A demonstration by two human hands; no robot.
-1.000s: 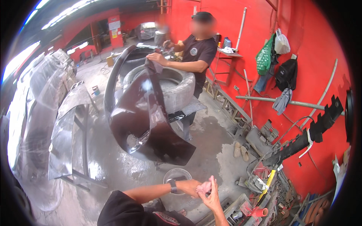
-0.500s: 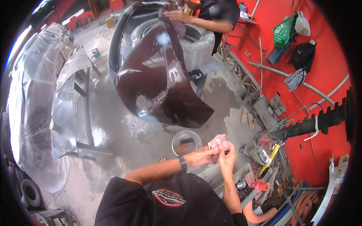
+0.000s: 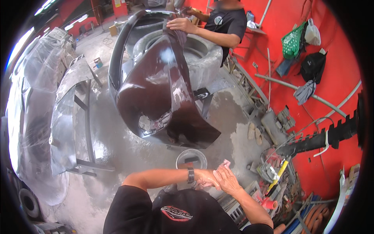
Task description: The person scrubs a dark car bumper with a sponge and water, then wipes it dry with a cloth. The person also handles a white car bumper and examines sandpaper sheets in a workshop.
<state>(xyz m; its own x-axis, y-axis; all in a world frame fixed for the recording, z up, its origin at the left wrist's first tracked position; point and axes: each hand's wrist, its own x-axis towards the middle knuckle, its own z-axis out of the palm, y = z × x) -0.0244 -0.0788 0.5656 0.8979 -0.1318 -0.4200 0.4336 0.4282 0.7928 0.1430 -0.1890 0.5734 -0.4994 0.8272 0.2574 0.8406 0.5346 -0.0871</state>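
My left hand (image 3: pixel 206 178), with a dark watch on its wrist, and my right hand (image 3: pixel 228 180) are pressed together in front of my chest. A crumpled pink cloth (image 3: pixel 224 164) is squeezed between them, one end sticking out past the right fingers. The right hand lies over the left and hides most of its fingers; both look closed round the cloth. Just beyond them on the wet floor stands a round bucket (image 3: pixel 179 160) with a dark block and a brownish piece inside. Farther off, a glossy dark maroon car bumper (image 3: pixel 150 84) is propped up, touched by neither hand.
A co-worker's hand (image 3: pixel 183 25) rests on the bumper's far edge, near large grey tyres (image 3: pixel 208 58). At left are a metal panel (image 3: pixel 64 128) on a stand and a plastic-covered car (image 3: pixel 33 117). Tools and scrap (image 3: pixel 269 183) crowd the right, below a red wall (image 3: pixel 331 136).
My right hand has gone from pinching the cloth to lying over my left hand. Both hands are lower in view, and the cloth is more covered.
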